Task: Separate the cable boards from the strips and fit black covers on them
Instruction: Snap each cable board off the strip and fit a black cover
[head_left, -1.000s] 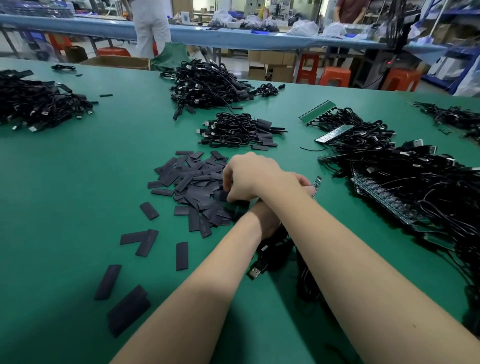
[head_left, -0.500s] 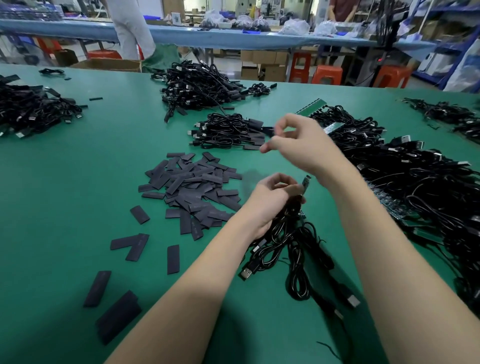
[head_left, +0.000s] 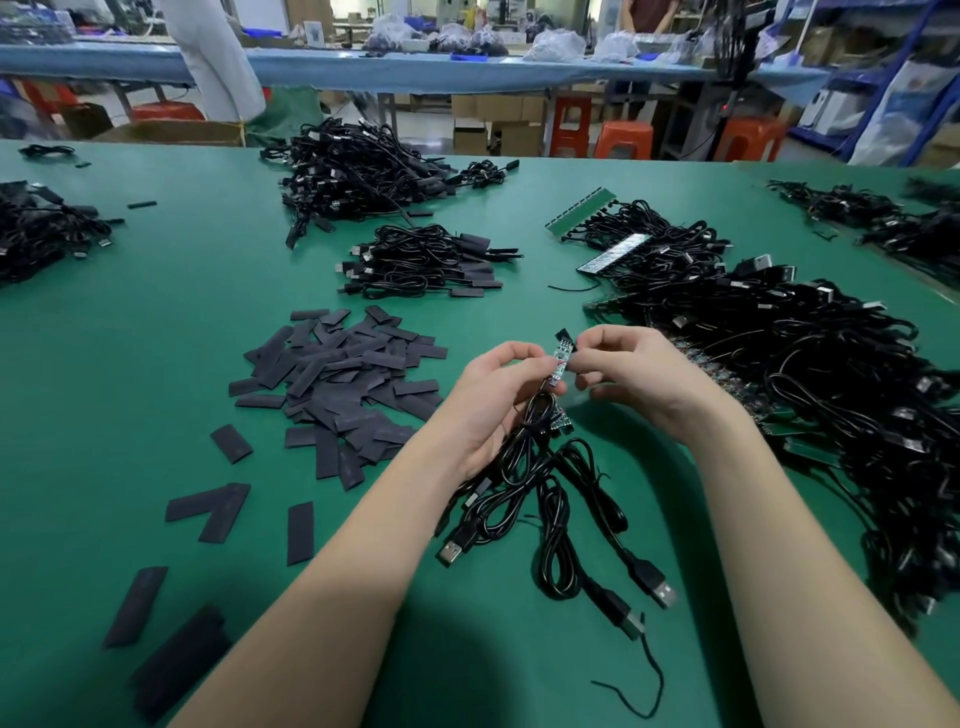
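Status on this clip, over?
Left hand grips cables and board. Right hand pinches black cover at board's tip. Nothing in the way.

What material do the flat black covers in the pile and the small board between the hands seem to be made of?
Black covers: probably soft plastic or rubbery sleeving, matte dark grey, lying flat with no shine. Small board: likely rigid circuit-board laminate, green with tiny parts; the left hand and right hand pinch it. Table: green mat, seemingly smooth; its material is unclear.

Matt black covers (head_left: 343, 379) and glossy plastic-sheathed cables (head_left: 545, 499) with metal plugs lie on a smooth green table (head_left: 130, 364).
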